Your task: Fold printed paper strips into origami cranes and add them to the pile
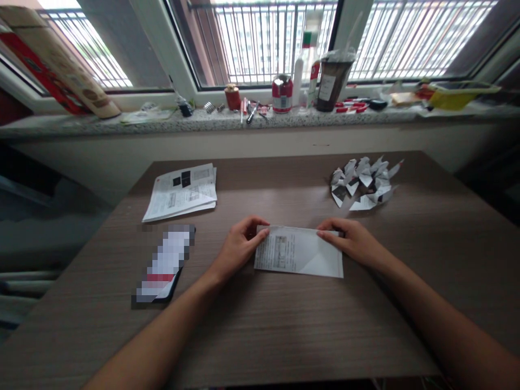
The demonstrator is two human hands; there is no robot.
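Held paper (304, 254): print too small for you to read.
Left hand (246, 238), right hand (347, 238): your fingers beyond thumb and index mostly hidden.
Left forearm (162, 325): cut off by your bottom edge.
Right forearm (430, 303): cut off at lower right.
Phone (170, 260): screen pixelated, unreadable to you.
Paper stack (182, 192): small text illegible.

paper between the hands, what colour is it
The paper is white with dark print on its left half; head view.

Homelike room with cluttered windowsill (203, 125)
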